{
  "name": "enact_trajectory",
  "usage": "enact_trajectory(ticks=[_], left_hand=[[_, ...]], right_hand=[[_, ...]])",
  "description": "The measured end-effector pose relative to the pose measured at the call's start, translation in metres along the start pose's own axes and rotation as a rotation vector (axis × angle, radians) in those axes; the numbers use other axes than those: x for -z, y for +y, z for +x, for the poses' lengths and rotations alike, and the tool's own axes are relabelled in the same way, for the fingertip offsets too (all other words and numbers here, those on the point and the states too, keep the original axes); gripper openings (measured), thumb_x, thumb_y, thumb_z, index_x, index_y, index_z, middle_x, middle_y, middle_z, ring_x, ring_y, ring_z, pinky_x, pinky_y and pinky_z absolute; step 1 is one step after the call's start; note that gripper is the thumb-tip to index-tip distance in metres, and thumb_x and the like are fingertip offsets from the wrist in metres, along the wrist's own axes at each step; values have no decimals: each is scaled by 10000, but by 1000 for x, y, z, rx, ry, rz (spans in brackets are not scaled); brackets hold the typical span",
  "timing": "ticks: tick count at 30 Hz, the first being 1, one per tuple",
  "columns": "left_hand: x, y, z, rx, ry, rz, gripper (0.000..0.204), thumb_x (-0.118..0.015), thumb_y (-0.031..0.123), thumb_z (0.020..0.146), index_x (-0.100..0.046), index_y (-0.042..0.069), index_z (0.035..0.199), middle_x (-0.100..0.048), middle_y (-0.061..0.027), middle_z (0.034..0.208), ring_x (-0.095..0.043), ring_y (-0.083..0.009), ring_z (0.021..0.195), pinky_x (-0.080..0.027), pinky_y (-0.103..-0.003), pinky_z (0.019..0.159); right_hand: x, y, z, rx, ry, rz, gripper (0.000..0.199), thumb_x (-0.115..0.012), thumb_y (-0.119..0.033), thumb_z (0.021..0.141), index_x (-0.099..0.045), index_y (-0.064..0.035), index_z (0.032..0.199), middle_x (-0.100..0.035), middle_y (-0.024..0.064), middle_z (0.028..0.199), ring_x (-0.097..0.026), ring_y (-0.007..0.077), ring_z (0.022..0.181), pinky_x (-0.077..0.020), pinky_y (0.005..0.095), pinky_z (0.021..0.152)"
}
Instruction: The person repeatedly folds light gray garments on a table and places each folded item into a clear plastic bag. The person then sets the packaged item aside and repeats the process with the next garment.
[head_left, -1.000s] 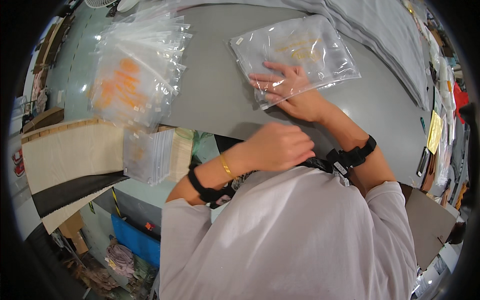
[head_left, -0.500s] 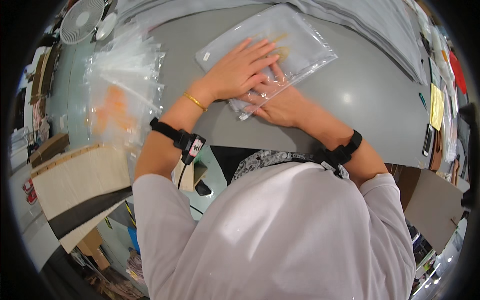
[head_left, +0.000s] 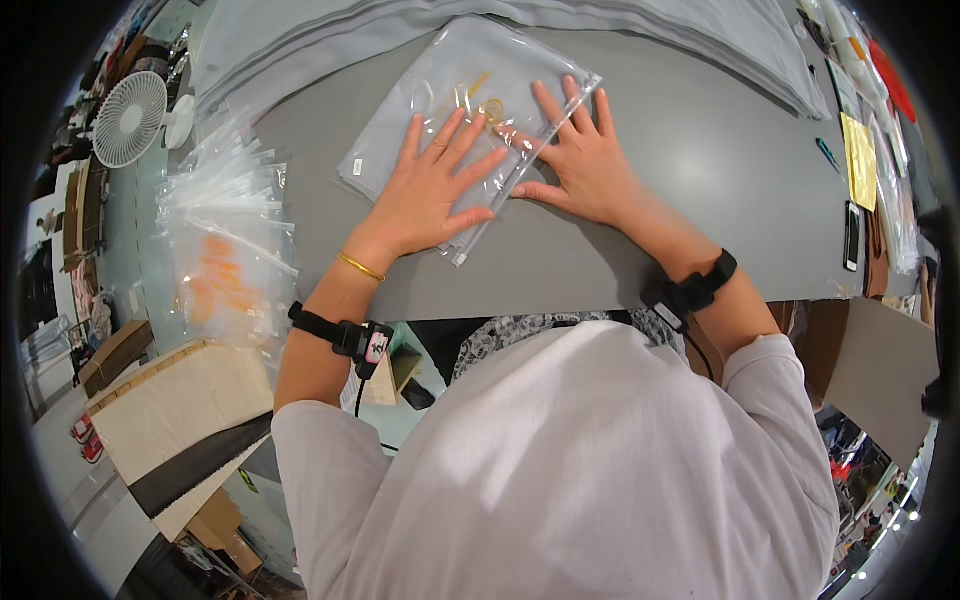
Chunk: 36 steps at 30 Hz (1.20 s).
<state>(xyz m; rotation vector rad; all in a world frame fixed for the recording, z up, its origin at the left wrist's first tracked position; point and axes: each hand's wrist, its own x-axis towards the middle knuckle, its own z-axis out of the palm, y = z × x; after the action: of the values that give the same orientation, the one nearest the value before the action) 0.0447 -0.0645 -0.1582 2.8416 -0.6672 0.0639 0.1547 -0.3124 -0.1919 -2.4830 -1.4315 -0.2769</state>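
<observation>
Clear zip bag [head_left: 470, 120] w/ grey cloth, gold mark, left grip [head_left: 432, 192] & right grip [head_left: 580, 160] spread flat on it

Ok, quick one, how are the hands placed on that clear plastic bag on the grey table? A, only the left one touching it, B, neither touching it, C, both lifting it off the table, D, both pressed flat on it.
D: the left hand and right hand lie palm down, fingers spread, on the clear plastic bag, which lies flat on the grey table.
</observation>
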Motion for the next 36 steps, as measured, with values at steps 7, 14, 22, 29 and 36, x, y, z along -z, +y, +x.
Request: enact_trajectory(ticks=[7, 14, 22, 29, 36], left_hand=[[2, 6, -2, -4, -25, 89, 781, -601, 674, 896, -488, 304, 1574, -254, -138, 1721, -159, -356, 1602, -76, -653, 1263], [29, 36, -55, 68, 12, -234, 422, -772, 201, 853, -658, 61, 1234, -612, -146, 1353, -587, -351, 1278, -510, -457, 1055], [2, 48, -81, -249, 165, 235, 247, -762, 55, 778, -686, -15, 1003, -673, -165, 1132, -665, -343, 1164, -602, -400, 913], [-9, 65, -79, 16, 277, 75, 136, -718, 113, 802, -652, 44, 898, -697, -82, 1115, -660, -273, 1212, -598, -361, 883], [-21, 62, -95, 19, 376, 45, 159, -748, 133, 802, -598, 83, 810, -697, -51, 1124, -659, -250, 1232, -608, -356, 874]], right_hand=[[28, 45, -2, 24, -87, 204, 466, -735, -319, 947, -669, -156, 1379, -552, 79, 1537, -459, 312, 1465, -359, 493, 1191], [26, 39, 11, 97, 30, -64, 555, -710, -387, 962, -586, -164, 1455, -571, 90, 1502, -492, 288, 1431, -329, 459, 1227], [38, -55, 1, 464, -125, 481, 319, -835, -208, 783, -736, -87, 1061, -657, 79, 1157, -628, 279, 1053, -531, 408, 919], [-13, -58, 6, 629, 40, 304, 160, -697, -175, 814, -696, -88, 949, -662, 17, 1081, -625, 219, 1016, -503, 349, 886], [30, 98, 45, 480, 137, 7, 140, -652, -117, 958, -707, -42, 1063, -691, 115, 1163, -636, 349, 1122, -516, 463, 963]])
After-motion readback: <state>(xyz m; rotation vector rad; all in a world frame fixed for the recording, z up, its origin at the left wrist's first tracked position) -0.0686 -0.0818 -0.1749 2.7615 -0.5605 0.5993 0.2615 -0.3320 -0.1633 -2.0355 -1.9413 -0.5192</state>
